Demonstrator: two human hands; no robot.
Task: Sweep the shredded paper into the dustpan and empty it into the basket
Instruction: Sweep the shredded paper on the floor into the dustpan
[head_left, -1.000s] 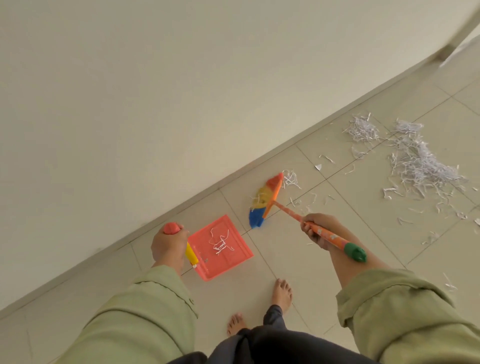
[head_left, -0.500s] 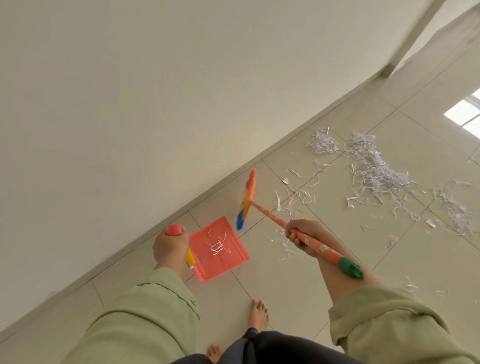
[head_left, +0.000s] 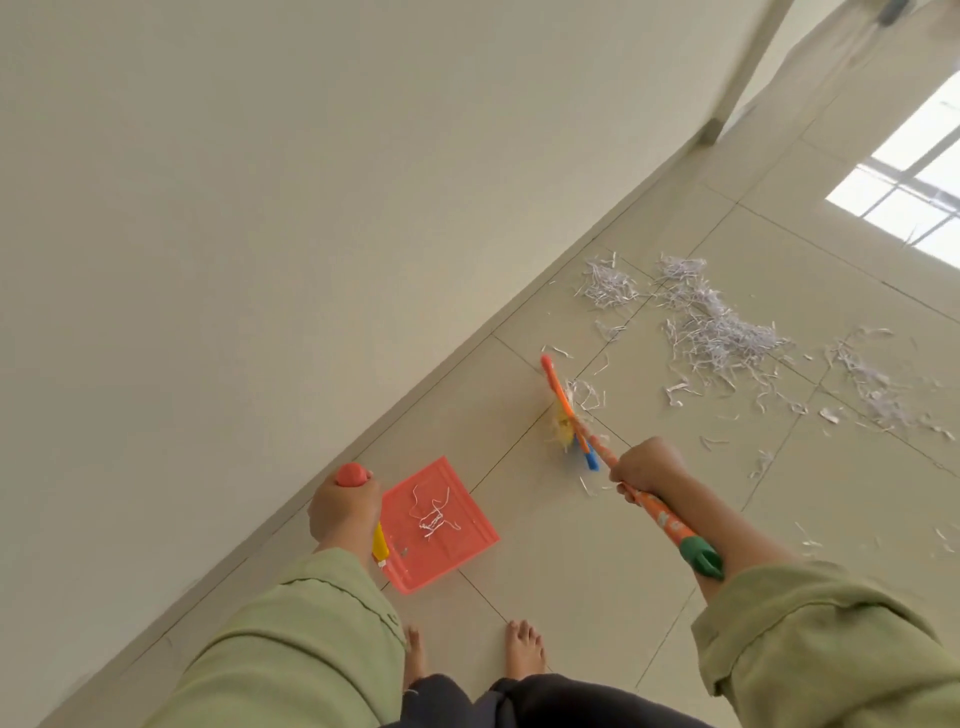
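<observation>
While the left hand (head_left: 344, 512) grips the upright dustpan handle (head_left: 352, 475), the action is over on the other side.

Left hand: fingers curled round the handle's red top, same spot as a second ago, holding the pan steady.

Dustpan (head_left: 470, 553): flat on the tile just right of the left hand, mouth facing the broom; a few strips lie in it.

Broom (head_left: 563, 410): a second ago its head was nearer the pan; now it reaches out beyond the right hand toward the scraps, a small clump at its bristles. That reads as setting up another stroke.

Right hand (head_left: 647, 467): wrapped round the orange shaft, the green end trailing along the forearm.

Shredded paper (head_left: 717, 332): the main pile sits well beyond and right of the right hand, far from the pan. Most of the job remains.

Basket: not in view.
</observation>
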